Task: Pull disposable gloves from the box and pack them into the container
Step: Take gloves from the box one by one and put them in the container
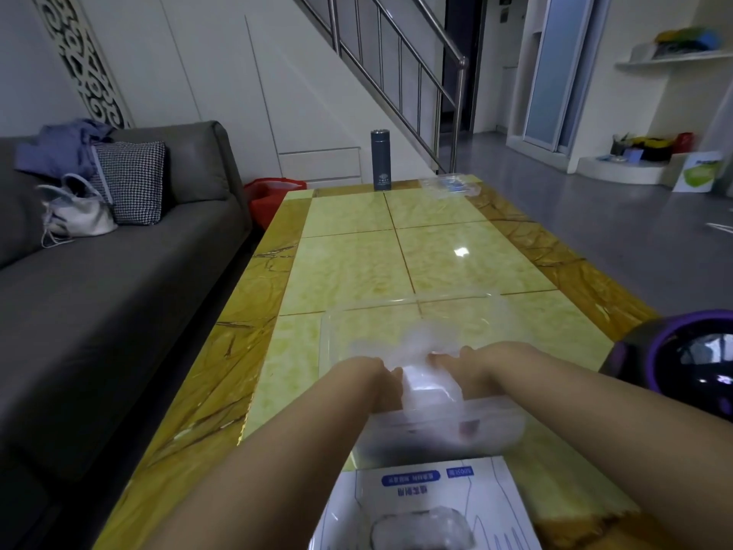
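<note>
A white glove box [428, 506] with blue labels lies at the near table edge, a clear glove bulging from its oval opening. Beyond it stands a clear plastic container [436, 426], with its clear lid [412, 311] lying open behind it. Both hands meet over the container's far rim. My left hand [373, 379] and my right hand [460, 361] pinch a translucent disposable glove [428, 383] from either side, and the glove hangs down into the container. Motion blur hides the fingers' exact grip.
The yellow marbled table [357, 264] has a dark flask [380, 160] and a clear packet [450, 186] at its far end. A purple-and-black round object [682, 351] sits at the right edge. A grey sofa [99, 271] runs along the left.
</note>
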Demonstrator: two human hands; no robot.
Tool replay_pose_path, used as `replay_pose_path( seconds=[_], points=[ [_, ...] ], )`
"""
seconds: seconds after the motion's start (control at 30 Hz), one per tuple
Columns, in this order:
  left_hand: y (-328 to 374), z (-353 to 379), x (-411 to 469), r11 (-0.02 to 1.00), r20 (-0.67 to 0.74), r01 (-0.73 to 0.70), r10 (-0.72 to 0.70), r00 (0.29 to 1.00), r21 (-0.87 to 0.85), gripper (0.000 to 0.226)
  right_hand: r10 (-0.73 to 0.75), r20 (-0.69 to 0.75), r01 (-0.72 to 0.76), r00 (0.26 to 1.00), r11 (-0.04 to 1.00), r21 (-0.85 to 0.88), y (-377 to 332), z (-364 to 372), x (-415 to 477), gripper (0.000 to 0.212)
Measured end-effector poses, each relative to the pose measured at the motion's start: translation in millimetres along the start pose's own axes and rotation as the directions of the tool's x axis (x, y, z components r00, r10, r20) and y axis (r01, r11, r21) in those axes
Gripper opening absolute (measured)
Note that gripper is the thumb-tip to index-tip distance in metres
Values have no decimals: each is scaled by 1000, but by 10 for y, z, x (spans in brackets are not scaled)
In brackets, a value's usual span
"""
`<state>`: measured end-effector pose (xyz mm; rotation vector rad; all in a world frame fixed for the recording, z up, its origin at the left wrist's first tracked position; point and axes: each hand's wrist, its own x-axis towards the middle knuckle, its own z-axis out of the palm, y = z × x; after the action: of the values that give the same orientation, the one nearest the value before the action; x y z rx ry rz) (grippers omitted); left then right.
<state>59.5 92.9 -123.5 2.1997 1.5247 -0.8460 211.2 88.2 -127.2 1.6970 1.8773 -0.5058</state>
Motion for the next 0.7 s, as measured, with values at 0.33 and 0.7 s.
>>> replay_pose_path(
  seconds=[0.33,0.7],
  points=[
    [-269,-316,-745,929,-242,-235,167,956,-288,59,33,6,-33,999,998,57,-68,-52,-164,108],
    [-672,351,-1220,687,-666,-361,-240,707,-631,39,-77,-523,124,849,991,55,-169,-260,-1218,36]
  ],
)
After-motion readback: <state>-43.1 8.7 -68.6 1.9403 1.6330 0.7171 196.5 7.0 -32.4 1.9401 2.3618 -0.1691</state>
